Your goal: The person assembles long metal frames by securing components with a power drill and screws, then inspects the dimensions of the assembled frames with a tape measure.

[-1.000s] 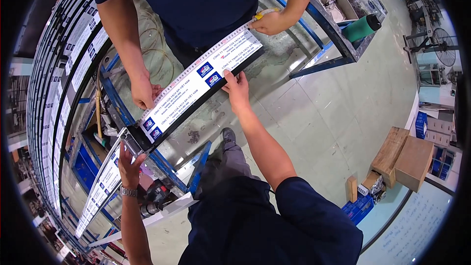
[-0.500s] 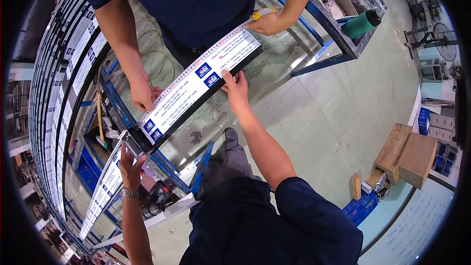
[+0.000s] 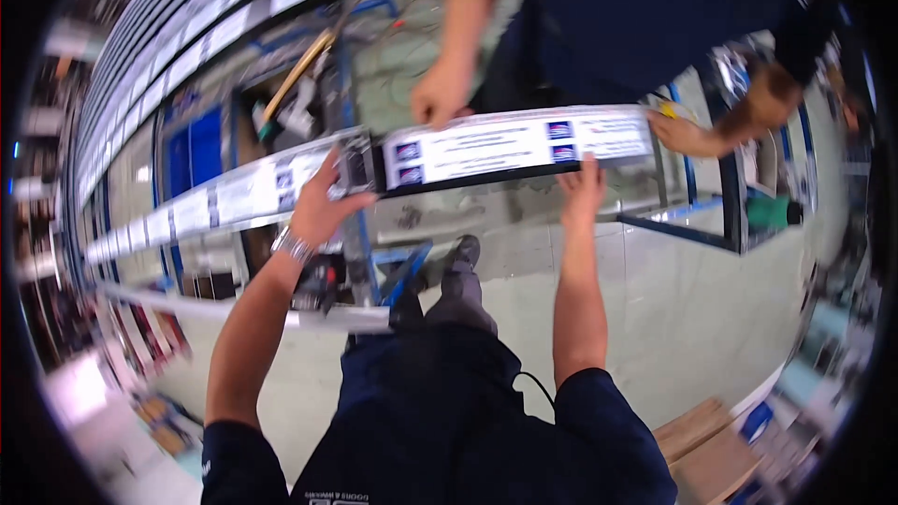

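Note:
A black profile with printed white film on its face lies across in front of me. Its left end meets the silver end of a long film-covered profile running off left. My left hand is closed around that silver end, thumb below and fingers above. With fingertips on the film and palm below, my right hand grips the black profile's lower edge near its right part. Across from me, a co-worker's one hand is at the upper edge; the other hand holds a yellow tape measure, its blade along that edge.
Blue metal stands support the work. A green bottle is at right. Under the long profile sit a power drill and a blue bin. Many long profiles are stacked far left. Wooden blocks lie lower right.
My view has turned, so the black profile now appears nearly level instead of slanting up to the right. Both my hands keep their places on the profiles. The picture is blurred.

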`<state>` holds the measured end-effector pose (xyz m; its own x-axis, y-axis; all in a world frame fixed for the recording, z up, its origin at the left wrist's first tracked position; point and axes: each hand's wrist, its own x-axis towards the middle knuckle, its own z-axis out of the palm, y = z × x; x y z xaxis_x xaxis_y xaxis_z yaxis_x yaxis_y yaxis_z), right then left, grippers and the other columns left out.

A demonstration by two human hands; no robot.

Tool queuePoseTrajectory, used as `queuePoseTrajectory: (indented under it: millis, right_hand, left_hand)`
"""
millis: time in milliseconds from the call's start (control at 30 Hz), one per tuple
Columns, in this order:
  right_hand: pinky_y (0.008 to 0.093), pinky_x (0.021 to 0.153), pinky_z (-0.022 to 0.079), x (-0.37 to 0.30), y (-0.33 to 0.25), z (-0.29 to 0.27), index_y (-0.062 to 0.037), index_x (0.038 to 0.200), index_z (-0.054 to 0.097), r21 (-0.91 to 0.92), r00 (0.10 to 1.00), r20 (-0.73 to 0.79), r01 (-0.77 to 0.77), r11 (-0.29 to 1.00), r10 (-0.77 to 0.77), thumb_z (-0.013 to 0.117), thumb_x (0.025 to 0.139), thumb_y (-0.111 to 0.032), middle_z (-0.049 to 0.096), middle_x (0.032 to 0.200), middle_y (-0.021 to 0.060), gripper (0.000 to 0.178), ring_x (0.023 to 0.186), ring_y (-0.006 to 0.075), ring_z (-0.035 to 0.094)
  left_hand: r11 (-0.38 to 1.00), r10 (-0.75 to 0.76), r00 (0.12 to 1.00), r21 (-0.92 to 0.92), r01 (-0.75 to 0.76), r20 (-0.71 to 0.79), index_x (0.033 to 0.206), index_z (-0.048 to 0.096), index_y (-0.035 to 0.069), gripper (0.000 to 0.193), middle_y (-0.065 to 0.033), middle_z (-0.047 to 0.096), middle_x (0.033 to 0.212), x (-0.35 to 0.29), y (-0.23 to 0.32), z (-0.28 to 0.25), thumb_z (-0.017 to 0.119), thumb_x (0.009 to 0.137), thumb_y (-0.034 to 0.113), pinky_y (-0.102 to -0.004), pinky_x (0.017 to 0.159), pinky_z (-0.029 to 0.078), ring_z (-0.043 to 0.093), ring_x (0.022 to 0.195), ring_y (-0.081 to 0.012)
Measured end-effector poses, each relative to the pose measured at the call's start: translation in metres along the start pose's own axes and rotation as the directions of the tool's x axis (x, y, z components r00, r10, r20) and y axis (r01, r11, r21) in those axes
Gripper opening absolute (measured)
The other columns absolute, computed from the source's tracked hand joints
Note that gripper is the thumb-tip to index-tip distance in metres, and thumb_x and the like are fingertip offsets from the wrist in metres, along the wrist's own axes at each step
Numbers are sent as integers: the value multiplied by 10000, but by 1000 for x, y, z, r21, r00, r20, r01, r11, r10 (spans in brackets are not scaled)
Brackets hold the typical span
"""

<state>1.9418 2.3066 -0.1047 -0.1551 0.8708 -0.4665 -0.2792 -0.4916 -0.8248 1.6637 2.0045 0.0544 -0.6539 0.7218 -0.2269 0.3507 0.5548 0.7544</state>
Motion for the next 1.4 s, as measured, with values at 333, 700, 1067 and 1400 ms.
queuePoseTrajectory:
  millis: [333, 700, 1067, 1400]
  right_hand:
    - [383, 872, 507, -51, -9, -28, -43, 1398, 386, -451, 959, 215, -70, 890, 184, 518, 953, -557, 588, 1199, 163, 692, 1066, 296, 637]
    - [317, 787, 523, -217, 81, -26, -1, 1255, 555, -943, 707, 302, 318, 94, 639, 671, 914, -293, 720, 957, 126, 464, 891, 192, 701]
    - [316, 758, 539, -252, 102, 54, 1, 1222, 575, -949, 829, 316, 272, 161, 461, 705, 889, -265, 720, 969, 139, 447, 865, 200, 702]
    - [338, 965, 471, -273, 144, 108, 50, 1380, 454, -895, 646, 287, -83, 439, 707, 673, 918, -152, 623, 1232, 161, 550, 1105, 187, 591]
  left_hand:
    - [825, 214, 951, 480, -298, 222, 1474, 309, 50, 969, -175, 473, 1425, -15, -53, -48, 801, 720, 409, -474, 1073, 381, 478, 1295, -324]
    - [672, 240, 931, 646, -364, 275, 1276, 589, 82, 423, -124, 455, 1459, -12, -74, -47, 585, 883, 240, -528, 1114, 310, 420, 1353, -253]
    - [636, 389, 872, 599, -487, 297, 1291, 561, -7, 425, -148, 477, 1432, -8, -92, -60, 519, 898, 151, -579, 1094, 289, 422, 1340, -320]
    - [681, 295, 868, 549, -484, 400, 1285, 544, -87, 479, -214, 401, 1469, 4, -82, -71, 557, 845, 102, -613, 1041, 365, 364, 1357, -438]
